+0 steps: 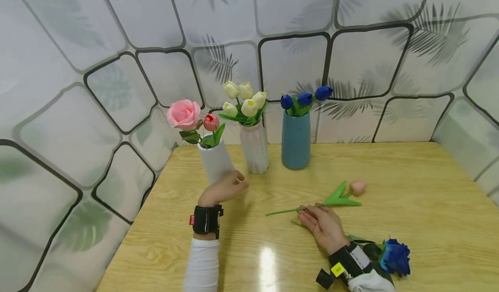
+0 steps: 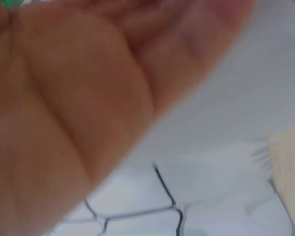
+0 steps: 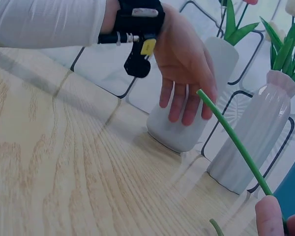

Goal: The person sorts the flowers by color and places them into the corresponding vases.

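My right hand [image 1: 323, 228] pinches the green stem of a pale pink tulip [image 1: 357, 188], just over the table. In the right wrist view the stem [image 3: 236, 142] slants up from the thumb and finger. My left hand [image 1: 223, 189] is at the lower part of a smooth white vase [image 1: 215, 158], fingers fairly straight and hanging loose; whether they touch it I cannot tell. That vase holds a pink rose [image 1: 184, 115] and a coral tulip [image 1: 211, 122]. The left wrist view is mostly filled by the blurred palm [image 2: 73, 108].
A ribbed whitish vase [image 1: 254, 151] with several cream tulips [image 1: 249, 105] stands beside the white one. Right of it is a blue vase [image 1: 296, 140] with blue tulips [image 1: 305, 99]. A blue rose [image 1: 395, 257] lies on the wooden table [image 1: 436, 196] by my right wrist.
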### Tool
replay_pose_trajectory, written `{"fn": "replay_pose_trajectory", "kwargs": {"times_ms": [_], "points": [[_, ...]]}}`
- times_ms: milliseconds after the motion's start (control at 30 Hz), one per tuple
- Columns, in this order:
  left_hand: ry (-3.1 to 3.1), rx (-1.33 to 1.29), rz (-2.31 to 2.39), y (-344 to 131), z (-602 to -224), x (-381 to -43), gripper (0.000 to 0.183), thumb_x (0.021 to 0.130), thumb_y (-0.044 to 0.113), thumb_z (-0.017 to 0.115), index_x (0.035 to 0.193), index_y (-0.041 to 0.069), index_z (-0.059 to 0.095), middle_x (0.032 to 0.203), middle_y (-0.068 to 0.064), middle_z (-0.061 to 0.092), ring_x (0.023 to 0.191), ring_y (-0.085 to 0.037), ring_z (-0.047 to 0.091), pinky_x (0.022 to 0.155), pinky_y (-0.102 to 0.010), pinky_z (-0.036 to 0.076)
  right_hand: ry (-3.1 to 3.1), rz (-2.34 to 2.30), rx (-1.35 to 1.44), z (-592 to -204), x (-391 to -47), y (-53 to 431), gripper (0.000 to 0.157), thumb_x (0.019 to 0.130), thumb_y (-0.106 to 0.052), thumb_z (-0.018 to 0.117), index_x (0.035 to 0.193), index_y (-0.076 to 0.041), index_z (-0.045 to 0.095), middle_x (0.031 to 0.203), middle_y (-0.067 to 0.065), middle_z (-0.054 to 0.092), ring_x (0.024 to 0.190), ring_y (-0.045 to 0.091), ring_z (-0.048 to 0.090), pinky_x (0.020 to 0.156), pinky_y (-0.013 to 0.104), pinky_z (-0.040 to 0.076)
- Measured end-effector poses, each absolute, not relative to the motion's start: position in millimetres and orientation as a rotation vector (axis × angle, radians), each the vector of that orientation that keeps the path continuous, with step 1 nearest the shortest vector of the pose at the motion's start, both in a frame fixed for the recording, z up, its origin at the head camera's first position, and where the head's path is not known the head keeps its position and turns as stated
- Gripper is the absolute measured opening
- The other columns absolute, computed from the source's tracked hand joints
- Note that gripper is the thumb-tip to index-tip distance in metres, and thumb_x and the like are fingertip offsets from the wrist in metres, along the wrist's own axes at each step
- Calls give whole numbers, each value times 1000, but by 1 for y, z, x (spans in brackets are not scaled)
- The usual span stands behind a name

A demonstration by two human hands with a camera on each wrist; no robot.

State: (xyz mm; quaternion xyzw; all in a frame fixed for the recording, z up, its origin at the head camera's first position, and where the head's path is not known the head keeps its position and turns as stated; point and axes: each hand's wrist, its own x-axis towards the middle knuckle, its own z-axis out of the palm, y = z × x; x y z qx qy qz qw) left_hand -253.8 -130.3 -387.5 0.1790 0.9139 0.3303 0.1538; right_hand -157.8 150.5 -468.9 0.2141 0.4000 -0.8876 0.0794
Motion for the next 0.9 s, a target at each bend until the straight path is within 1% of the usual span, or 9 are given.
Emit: {"fn": "replay_pose_trajectory", "kwargs": {"times_ms": [100, 233, 333, 400, 467, 533, 633, 733, 900], "points": [[2591, 587, 971, -152, -382, -251, 36, 102, 28, 53, 124, 0, 59, 113, -15, 65, 102, -27, 62, 83, -41, 52, 1202, -2646, 633, -469, -157, 149, 3, 104, -1, 42, 103, -4, 42, 91, 6, 70, 83, 12, 72, 83, 24, 56], [2656, 501, 998, -178, -375, -246, 22, 101, 25, 55, 103, 4, 61, 88, -5, 58, 77, -18, 55, 68, -34, 45, 1213, -2626, 631, -469, -157, 149, 13, 106, -6, 38, 117, -1, 42, 95, 5, 67, 86, 12, 71, 88, 24, 54], [2713, 331, 971, -192, -376, -246, 26, 100, 24, 57, 92, -1, 58, 75, -5, 50, 67, -17, 45, 60, -31, 37, 1212, -2620, 636, -469, -157, 149, 23, 106, -8, 38, 127, 1, 40, 96, 5, 66, 88, 12, 71, 92, 24, 52], [2736, 197, 978, -198, -380, -246, 34, 99, 26, 59, 105, -7, 56, 85, -13, 58, 74, -23, 54, 64, -35, 44, 1210, -2622, 640, -470, -157, 149, 26, 106, -8, 38, 130, 2, 38, 96, 5, 66, 89, 12, 71, 93, 24, 51], [2744, 109, 1048, -202, -385, -250, 56, 97, 28, 63, 130, -12, 43, 111, -26, 60, 98, -33, 61, 80, -42, 51, 1216, -2624, 638, -469, -156, 148, 27, 106, -8, 37, 131, 2, 38, 96, 5, 66, 89, 12, 71, 93, 24, 51], [2713, 91, 1197, -204, -392, -256, 87, 95, 30, 68, 151, -7, 13, 143, -35, 40, 129, -44, 47, 100, -54, 44, 1225, -2628, 629, -469, -155, 147, 25, 106, -7, 38, 129, 1, 38, 96, 5, 66, 89, 11, 71, 93, 24, 51], [2597, 174, 1450, -206, -407, -268, 109, 91, 29, 73, 155, 8, -12, 157, -33, 17, 143, -47, 25, 111, -60, 30, 1265, -2637, 599, -468, -154, 145, 19, 107, -8, 37, 125, -2, 38, 98, 4, 64, 90, 10, 69, 92, 23, 51], [2497, 253, 1571, -205, -414, -274, 110, 91, 26, 73, 155, 12, -16, 160, -28, 8, 148, -43, 15, 115, -60, 22, 1325, -2669, 573, -465, -153, 139, 16, 108, -9, 36, 123, -5, 35, 100, 4, 61, 91, 10, 68, 93, 23, 51], [2473, 274, 1558, -198, -396, -263, 97, 94, 17, 70, 155, 0, -4, 160, -28, 10, 149, -40, 12, 118, -56, 16, 1432, -2793, 543, -449, -153, 120, 16, 107, -6, 39, 122, -5, 34, 98, 4, 64, 91, 12, 70, 91, 26, 53]]}}
